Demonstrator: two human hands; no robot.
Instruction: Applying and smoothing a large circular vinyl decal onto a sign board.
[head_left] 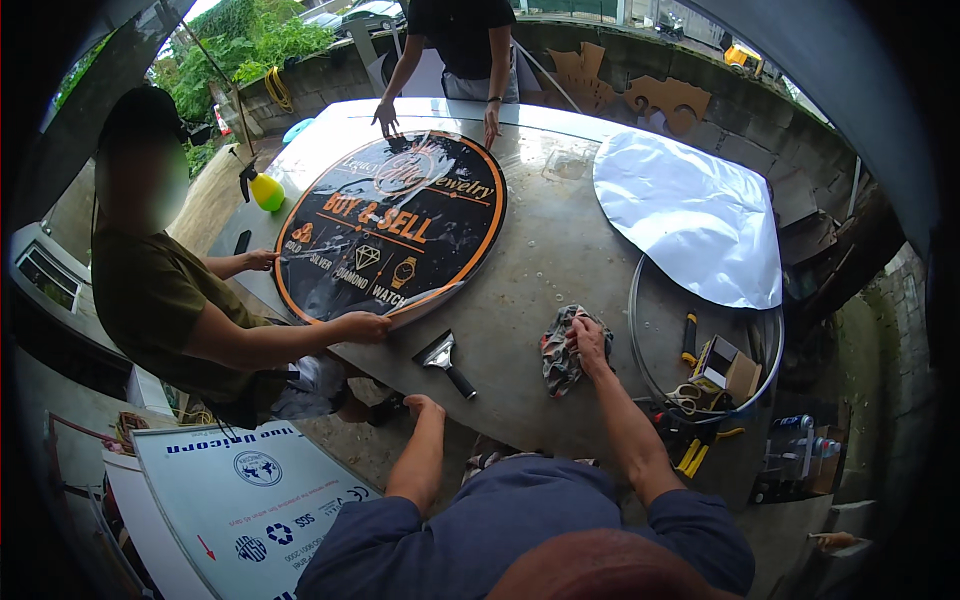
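Note:
My right hand (590, 341) grips a crumpled, patterned rag (562, 352) against the grey tabletop (520, 300). Close to the near table edge is my left hand (425, 405); its fingers are too small and bunched to read, and no object shows in it. Just beyond it lies a squeegee (447, 364) with a wide blade and black handle. A large round black sign (400, 225) with an orange border rests on the table's left half. A person on the left holds its near edge with both hands, and clear film seems to lie over the print.
Another person's hands (388, 118) are at the sign's far edge. A yellow-green spray bottle (266, 190) stands left of it. On the right are a white sheet (690, 210), a metal ring (636, 320), a small box (728, 368), scissors (688, 398) and yellow-handled pliers (695, 455). A printed panel (250, 500) lies lower left.

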